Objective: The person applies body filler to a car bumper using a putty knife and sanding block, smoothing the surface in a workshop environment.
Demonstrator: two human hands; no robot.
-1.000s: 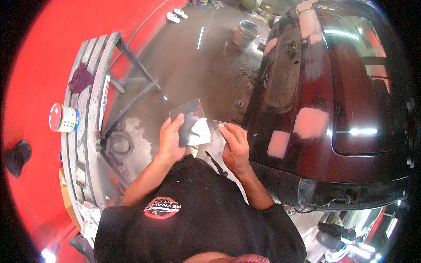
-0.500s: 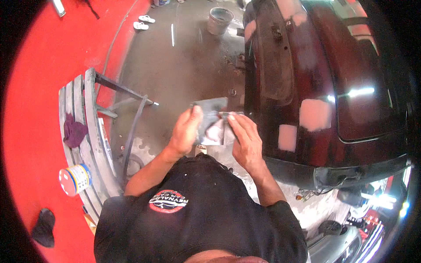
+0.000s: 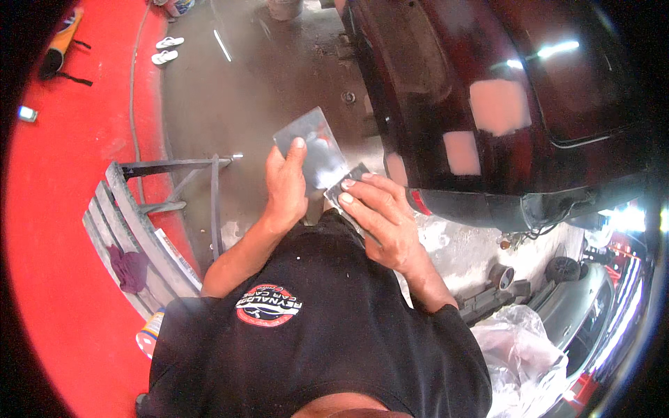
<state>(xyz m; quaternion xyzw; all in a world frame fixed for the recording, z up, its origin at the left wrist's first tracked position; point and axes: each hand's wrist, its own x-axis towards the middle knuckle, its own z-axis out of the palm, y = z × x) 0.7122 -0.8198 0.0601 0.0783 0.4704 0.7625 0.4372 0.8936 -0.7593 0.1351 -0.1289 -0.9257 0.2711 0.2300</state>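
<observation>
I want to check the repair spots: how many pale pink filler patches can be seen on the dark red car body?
3: a large square patch highest up, a smaller one below it, and a narrow one near the lower edge. More may be hidden.

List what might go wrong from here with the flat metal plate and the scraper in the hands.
1. The left hand grips the metal plate by one edge only, so pressure from the scraper in the right hand might tip or drop it.
2. The pale paste on the plate lies close to the dark red car and could smear onto sound paint.
3. A dropped tool would land on the gritty concrete floor.
</observation>
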